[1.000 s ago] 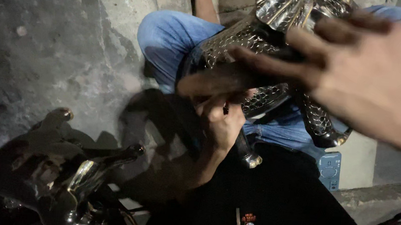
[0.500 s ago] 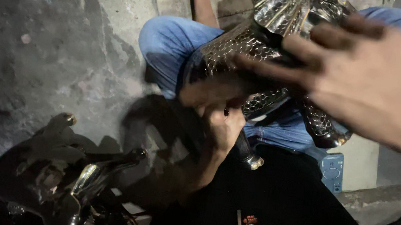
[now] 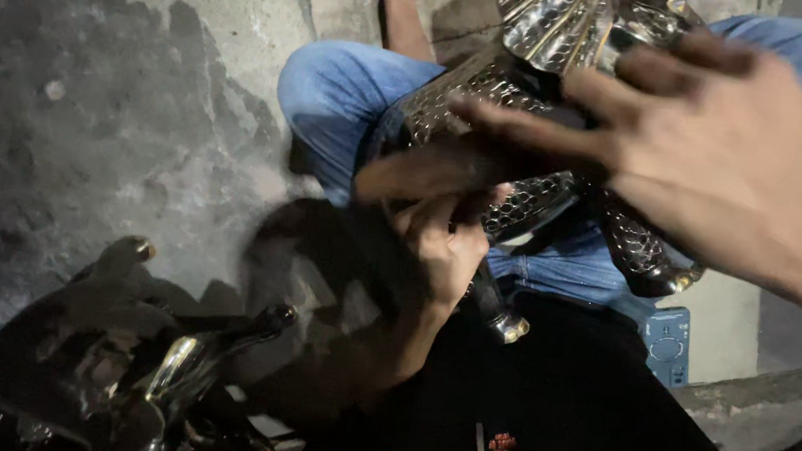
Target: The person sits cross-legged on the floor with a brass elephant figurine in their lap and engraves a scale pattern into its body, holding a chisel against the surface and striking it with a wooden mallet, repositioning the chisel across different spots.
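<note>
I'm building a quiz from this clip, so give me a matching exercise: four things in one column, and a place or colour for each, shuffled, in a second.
Things:
1. right hand
2. left hand
3. blue box
4. dark metal figure

Places or colours:
a. lower left, on the floor
b. spread over the shiny embossed metal piece
c. gripping a tool under that piece
d. blue, beside the jeans

Pairs: 1-b, 2-c, 3-d, 4-a

Little has changed — the right hand (image 3: 730, 162) on the embossed metal piece (image 3: 548, 81) has edged slightly down-left.
</note>
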Demonstrator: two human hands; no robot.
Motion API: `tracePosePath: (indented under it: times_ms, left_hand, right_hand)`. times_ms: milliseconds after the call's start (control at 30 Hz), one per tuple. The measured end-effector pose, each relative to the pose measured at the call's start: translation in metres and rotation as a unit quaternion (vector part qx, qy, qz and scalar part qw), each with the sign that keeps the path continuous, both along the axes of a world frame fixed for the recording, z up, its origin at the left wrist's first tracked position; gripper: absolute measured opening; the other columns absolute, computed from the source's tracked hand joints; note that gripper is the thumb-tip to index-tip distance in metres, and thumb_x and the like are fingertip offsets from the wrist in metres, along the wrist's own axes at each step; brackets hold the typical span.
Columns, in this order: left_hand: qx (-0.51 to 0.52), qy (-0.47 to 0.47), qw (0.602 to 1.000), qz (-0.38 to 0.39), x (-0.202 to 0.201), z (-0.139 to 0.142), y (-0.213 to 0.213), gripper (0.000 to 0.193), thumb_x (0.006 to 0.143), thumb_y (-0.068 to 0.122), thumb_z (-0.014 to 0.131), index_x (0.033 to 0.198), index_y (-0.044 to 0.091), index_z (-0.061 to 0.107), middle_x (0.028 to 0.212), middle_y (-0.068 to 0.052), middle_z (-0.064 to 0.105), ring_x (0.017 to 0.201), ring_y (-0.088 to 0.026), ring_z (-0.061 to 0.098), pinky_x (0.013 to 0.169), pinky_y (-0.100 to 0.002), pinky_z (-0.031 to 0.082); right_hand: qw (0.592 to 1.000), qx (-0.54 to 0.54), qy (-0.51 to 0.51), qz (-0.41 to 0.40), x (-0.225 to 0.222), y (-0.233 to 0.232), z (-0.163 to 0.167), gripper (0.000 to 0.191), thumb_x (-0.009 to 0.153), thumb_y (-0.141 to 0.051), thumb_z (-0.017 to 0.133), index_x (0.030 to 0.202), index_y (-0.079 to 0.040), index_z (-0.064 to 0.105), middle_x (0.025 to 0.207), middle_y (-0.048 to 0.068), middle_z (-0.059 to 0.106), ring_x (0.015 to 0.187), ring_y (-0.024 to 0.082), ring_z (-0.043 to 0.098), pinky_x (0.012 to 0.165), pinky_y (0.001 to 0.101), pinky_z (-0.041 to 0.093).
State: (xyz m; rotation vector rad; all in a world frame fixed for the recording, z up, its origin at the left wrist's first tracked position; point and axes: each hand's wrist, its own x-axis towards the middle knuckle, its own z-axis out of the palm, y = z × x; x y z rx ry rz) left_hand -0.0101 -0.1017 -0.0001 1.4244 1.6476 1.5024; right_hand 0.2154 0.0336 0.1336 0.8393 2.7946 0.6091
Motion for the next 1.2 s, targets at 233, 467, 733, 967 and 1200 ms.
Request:
tracePosePath:
  times_ms: [233,467,733,967,1200]
  left_hand:
    - [0.000,0.000,1.000,-0.001,0.003,-0.001,0.002,0.015,0.100,-0.007,0.066,0.111,0.003,0.066,0.108,-0.009,0.074,0.097,-0.018,0.075,0.083,-0.027,0.063]
    - [-0.013,-0.002,1.000,-0.014,0.008,-0.001,0.006,0.016,0.101,-0.009,0.065,0.112,0.002,0.065,0.109,-0.010,0.074,0.099,-0.018,0.075,0.085,-0.026,0.064]
    - [-0.018,-0.038,0.999,-0.021,0.013,-0.005,0.012,0.018,0.101,-0.010,0.063,0.114,0.002,0.064,0.111,-0.011,0.073,0.101,-0.018,0.075,0.087,-0.026,0.065]
    - [0.002,-0.254,0.961,-0.107,0.017,-0.016,0.032,0.019,0.102,-0.012,0.062,0.115,0.001,0.063,0.112,-0.011,0.073,0.103,-0.018,0.075,0.088,-0.026,0.065]
    - [0.000,-0.245,0.950,-0.193,0.025,-0.015,0.040,0.014,0.104,-0.012,0.059,0.111,0.000,0.064,0.113,-0.012,0.073,0.095,-0.014,0.074,0.079,-0.021,0.064]
  right_hand:
    - [0.998,-0.062,0.023,-0.009,0.003,0.002,-0.006,0.080,0.096,-0.009,0.065,0.163,-0.036,0.031,0.091,0.006,0.066,0.067,0.014,0.063,0.053,0.0260,0.055]
    - [0.991,-0.113,0.011,-0.065,0.006,-0.005,-0.010,0.083,0.089,-0.015,0.064,0.161,-0.039,0.030,0.096,0.003,0.067,0.073,0.014,0.067,0.056,0.0280,0.057]
    - [0.996,-0.071,-0.039,-0.035,0.002,-0.007,-0.007,0.074,0.092,-0.022,0.061,0.158,-0.045,0.036,0.095,-0.001,0.071,0.079,0.012,0.071,0.062,0.0273,0.061]
    - [0.873,-0.325,0.266,-0.248,0.038,-0.005,-0.004,0.076,0.083,-0.015,0.079,0.152,-0.008,0.048,0.109,0.016,0.072,0.082,0.028,0.073,0.068,0.0423,0.061]
    - [0.802,-0.322,0.458,-0.205,0.080,-0.018,-0.061,0.064,0.104,-0.011,0.081,0.150,0.001,0.038,0.132,0.027,0.060,0.125,0.037,0.068,0.106,0.0417,0.059]
